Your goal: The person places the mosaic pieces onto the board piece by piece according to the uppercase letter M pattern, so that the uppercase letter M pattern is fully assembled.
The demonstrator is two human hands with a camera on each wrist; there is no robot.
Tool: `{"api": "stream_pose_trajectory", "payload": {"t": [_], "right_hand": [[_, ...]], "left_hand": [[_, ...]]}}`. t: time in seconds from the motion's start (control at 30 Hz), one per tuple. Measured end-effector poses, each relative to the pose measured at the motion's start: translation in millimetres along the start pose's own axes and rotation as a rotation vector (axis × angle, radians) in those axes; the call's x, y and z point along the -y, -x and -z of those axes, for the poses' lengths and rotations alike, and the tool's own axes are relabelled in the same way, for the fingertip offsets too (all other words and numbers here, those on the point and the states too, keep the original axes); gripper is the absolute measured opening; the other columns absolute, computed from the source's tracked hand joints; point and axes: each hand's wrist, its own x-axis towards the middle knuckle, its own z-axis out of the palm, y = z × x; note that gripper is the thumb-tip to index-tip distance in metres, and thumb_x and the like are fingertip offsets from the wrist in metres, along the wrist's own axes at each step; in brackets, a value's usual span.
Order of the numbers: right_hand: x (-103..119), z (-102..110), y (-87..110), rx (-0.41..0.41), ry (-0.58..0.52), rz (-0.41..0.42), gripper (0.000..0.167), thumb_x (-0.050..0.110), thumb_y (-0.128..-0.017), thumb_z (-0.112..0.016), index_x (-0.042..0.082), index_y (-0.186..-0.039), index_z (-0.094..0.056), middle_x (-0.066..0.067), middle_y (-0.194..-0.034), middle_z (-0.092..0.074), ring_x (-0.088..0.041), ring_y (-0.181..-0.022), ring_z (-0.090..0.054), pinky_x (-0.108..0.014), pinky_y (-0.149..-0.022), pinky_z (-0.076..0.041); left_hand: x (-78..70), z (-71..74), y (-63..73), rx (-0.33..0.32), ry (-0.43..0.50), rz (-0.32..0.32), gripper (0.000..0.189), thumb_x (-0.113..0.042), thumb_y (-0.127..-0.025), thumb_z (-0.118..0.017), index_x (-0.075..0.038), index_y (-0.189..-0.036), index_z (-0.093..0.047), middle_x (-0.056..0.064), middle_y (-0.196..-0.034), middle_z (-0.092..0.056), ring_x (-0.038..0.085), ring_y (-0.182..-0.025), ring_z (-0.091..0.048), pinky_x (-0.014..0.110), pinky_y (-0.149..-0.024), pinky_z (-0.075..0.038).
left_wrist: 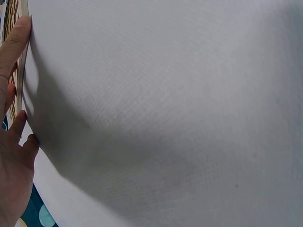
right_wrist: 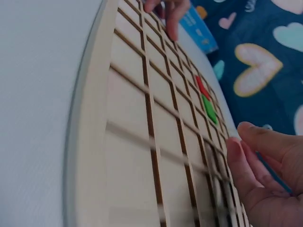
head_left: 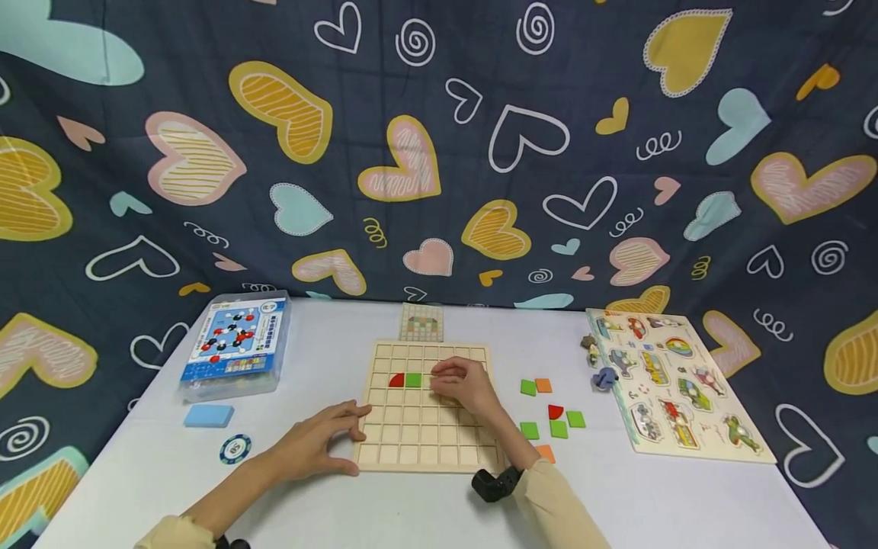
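A wooden grid board (head_left: pixel 430 467) lies on the table, with a red quarter-circle tile (head_left: pixel 397 380) and a green square tile (head_left: pixel 413 380) side by side in its cells. My left hand (head_left: pixel 318 438) touches the board's left edge with spread fingers; in the left wrist view its fingertips (left_wrist: pixel 21 28) press along the rim. Over the board, just right of the green tile, hovers my right hand (head_left: pixel 466 385). The right wrist view shows its thumb and finger close together, with no tile visible between the tips. Behind the board lies a small pattern card (head_left: pixel 421 322).
Loose green, orange and red tiles (head_left: pixel 559 429) lie right of the board. Farther right are a picture puzzle board (head_left: pixel 658 366) and small figures (head_left: pixel 605 379). To the left are a plastic box (head_left: pixel 236 343), a blue block (head_left: pixel 209 415) and a round chip (head_left: pixel 235 449).
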Motion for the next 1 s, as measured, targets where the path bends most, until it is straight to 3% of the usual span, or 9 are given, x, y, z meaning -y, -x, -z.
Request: {"api": "stream_pose_trajectory", "payload": {"t": [0.13,0.33,0.63,0.8,0.93,1.0], "right_hand": [[2,21,18.9,-0.033,-0.026,-0.048,0.031,-0.006,-0.085,-0.067,-0.014,-0.113,-0.057,-0.031,-0.108,-0.062,-0.041,-0.100,-0.064,-0.030,-0.081,-0.056],[2,53,52.8,-0.128,-0.032,-0.161,0.033,-0.001,-0.085,-0.070,-0.008,-0.115,-0.059,-0.026,-0.110,-0.064,-0.030,-0.097,-0.067,-0.026,-0.080,-0.055],[-8,104,104.4,-0.209,0.015,-0.197,0.036,0.004,-0.086,-0.070,-0.008,-0.117,-0.058,-0.024,-0.115,-0.064,-0.016,-0.095,-0.067,-0.022,-0.079,-0.055],[-13,109,132.4,-0.229,-0.052,-0.185,0.038,-0.002,-0.084,-0.070,-0.013,-0.117,-0.055,-0.028,-0.116,-0.062,-0.012,-0.093,-0.068,-0.025,-0.081,-0.055],[-16,93,155.9,-0.259,-0.053,-0.131,0.035,-0.005,-0.082,-0.070,-0.014,-0.113,-0.056,-0.027,-0.111,-0.064,-0.014,-0.091,-0.068,-0.026,-0.080,-0.056],[-20,81,166.8,-0.261,-0.021,-0.065,0.033,-0.008,-0.080,-0.070,-0.015,-0.110,-0.057,-0.029,-0.108,-0.064,-0.014,-0.089,-0.068,-0.026,-0.078,-0.056]], "left_hand": [[0.3,0.6,-0.5,0.003,0.002,0.003,0.035,-0.053,-0.070,-0.075,-0.028,-0.089,-0.058,0.006,-0.142,-0.049,0.039,-0.133,-0.038,0.062,-0.096,-0.041],[1.8,-0.5,-0.8,0.024,0.031,0.014,0.034,-0.053,-0.070,-0.075,-0.029,-0.089,-0.058,0.006,-0.143,-0.049,0.040,-0.133,-0.037,0.064,-0.095,-0.040],[0.7,2.0,-2.4,0.016,0.020,0.026,0.033,-0.051,-0.070,-0.076,-0.029,-0.088,-0.058,0.006,-0.143,-0.048,0.040,-0.134,-0.037,0.063,-0.096,-0.039],[-0.2,2.4,-2.7,0.019,0.021,0.022,0.033,-0.050,-0.071,-0.076,-0.029,-0.089,-0.058,0.007,-0.143,-0.048,0.040,-0.134,-0.037,0.063,-0.096,-0.040],[-0.1,2.2,-2.2,0.024,0.033,0.032,0.032,-0.050,-0.071,-0.076,-0.030,-0.089,-0.058,0.007,-0.144,-0.048,0.040,-0.134,-0.036,0.065,-0.095,-0.039],[0.1,2.1,-2.0,0.029,0.041,0.036,0.032,-0.050,-0.072,-0.076,-0.030,-0.089,-0.058,0.007,-0.144,-0.047,0.040,-0.134,-0.035,0.066,-0.095,-0.038]]}}
